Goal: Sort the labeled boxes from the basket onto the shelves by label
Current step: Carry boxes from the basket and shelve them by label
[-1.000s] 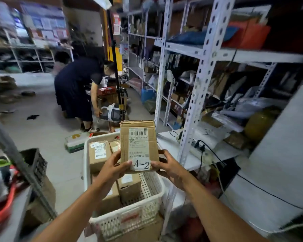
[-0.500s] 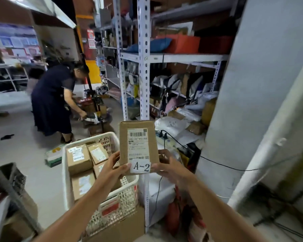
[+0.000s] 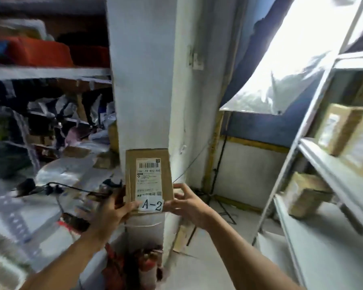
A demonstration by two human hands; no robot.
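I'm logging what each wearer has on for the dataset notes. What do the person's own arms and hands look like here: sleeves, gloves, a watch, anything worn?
Both forearms enter from the bottom edge and are bare as far as the view shows: no sleeve or cuff. The left hand and right hand wear no gloves, and no watch, bracelet or ring shows on either. The picture is somewhat motion-blurred, so very small items could be missed.

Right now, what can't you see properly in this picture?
- Brown cardboard box marked A-2, head view: small label print unreadable; bottom corners covered by left hand and right hand.
- Cardboard boxes on the grey metal shelf: labels blurred, cut off at right edge.
- Left shelves' clutter: motion-blurred.
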